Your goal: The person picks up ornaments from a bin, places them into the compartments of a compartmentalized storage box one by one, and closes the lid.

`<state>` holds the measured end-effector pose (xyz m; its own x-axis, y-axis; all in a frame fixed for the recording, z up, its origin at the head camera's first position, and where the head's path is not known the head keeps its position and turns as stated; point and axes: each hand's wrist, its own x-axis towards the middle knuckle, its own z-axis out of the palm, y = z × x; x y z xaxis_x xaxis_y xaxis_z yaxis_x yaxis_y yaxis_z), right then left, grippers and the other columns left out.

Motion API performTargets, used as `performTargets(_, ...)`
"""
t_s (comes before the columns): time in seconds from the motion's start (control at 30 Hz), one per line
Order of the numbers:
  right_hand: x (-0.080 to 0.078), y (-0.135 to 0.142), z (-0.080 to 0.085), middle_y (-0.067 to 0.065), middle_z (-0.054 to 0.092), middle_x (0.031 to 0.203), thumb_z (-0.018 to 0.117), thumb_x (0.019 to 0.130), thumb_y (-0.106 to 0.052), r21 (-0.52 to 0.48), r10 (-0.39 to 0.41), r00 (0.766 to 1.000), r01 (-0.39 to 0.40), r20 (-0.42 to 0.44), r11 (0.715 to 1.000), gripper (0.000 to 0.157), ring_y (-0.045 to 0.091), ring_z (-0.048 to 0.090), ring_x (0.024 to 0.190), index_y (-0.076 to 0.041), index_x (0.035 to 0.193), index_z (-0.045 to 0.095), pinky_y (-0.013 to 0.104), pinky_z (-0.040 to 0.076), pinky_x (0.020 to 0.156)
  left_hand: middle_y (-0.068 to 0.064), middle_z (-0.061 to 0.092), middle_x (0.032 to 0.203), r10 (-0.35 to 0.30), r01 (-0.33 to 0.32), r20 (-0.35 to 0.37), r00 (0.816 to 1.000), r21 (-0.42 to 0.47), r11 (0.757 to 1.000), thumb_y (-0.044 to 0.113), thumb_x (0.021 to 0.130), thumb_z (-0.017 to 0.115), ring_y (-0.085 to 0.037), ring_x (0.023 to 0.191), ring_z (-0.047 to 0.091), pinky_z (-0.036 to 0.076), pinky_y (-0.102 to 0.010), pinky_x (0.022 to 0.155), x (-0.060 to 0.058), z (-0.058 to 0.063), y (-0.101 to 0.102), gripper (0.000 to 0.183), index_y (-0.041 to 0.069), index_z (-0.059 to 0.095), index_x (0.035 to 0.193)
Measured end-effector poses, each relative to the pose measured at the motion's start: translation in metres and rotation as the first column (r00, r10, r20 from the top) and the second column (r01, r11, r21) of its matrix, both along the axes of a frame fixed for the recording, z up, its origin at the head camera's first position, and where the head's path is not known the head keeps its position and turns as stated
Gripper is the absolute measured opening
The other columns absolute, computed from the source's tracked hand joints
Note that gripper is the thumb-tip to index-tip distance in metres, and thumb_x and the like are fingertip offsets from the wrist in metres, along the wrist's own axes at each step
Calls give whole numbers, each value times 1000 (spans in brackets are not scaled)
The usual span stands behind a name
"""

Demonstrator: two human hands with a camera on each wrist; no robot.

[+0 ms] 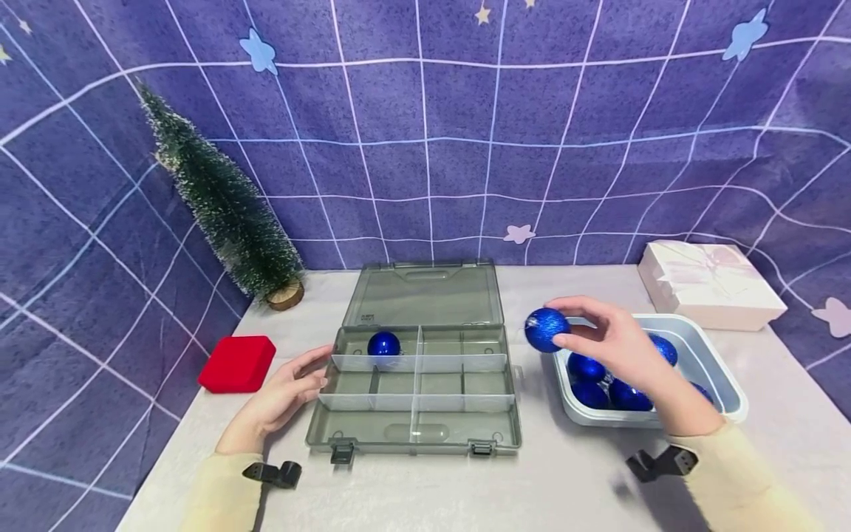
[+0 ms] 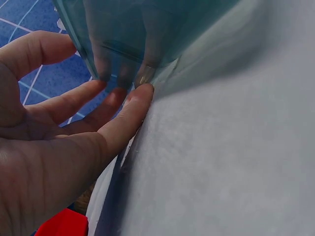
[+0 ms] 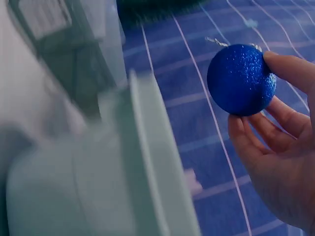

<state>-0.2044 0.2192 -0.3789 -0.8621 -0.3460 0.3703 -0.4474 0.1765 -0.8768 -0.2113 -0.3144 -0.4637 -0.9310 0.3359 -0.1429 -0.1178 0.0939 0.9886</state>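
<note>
In the head view, my right hand (image 1: 614, 347) pinches a glittery blue Christmas ball (image 1: 547, 329) between thumb and fingers, above the left rim of a pale plastic basin (image 1: 728, 384). The ball (image 3: 241, 80) shows a silvery hanging loop in the right wrist view. Several more blue balls (image 1: 588, 394) lie in that basin. A grey translucent compartment box (image 1: 435, 432) lies with its lid folded back, and one shiny blue ball (image 1: 383, 345) sits in its back left compartment. Loosely bent fingers of my left hand (image 1: 287, 395) touch the box's left side.
Left of the box lies a red box (image 1: 237, 364), with a small frosted Christmas tree (image 1: 219, 199) on a wooden base behind it. At the back right stands a whitish gift box (image 1: 713, 284). A purple gridded curtain (image 1: 459, 170) borders the table.
</note>
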Motion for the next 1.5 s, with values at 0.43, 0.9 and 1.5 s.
performTargets(0.43,-25,-86,-12,19,65,124,78,89,-4,56,-18,996,13,91,998,39,36,63,113,4,125,67,34,55,91,-32,16,160,-6,7,-6,1000,37,999,-2,98,53,-17,108,54,48,-27,90,1,4,1,70,-8,18,159)
performTargets(0.9,-40,-120,-21,24,68,119,77,90,-10,299,-165,972,110,165,948,39,38,65,109,3,126,66,47,53,89,-34,14,161,-12,13,-21,1000,27,1000,-2,97,53,-17,121,49,46,-28,94,3,5,1,71,-8,18,159)
performTargets(1.5,-44,-145,-35,13,72,107,72,88,1,414,-194,958,92,211,906,25,29,65,104,1,113,71,45,50,95,-31,13,163,-7,7,-2,1000,28,1000,-3,98,53,-19,118,50,47,-27,93,1,2,0,71,-6,19,159)
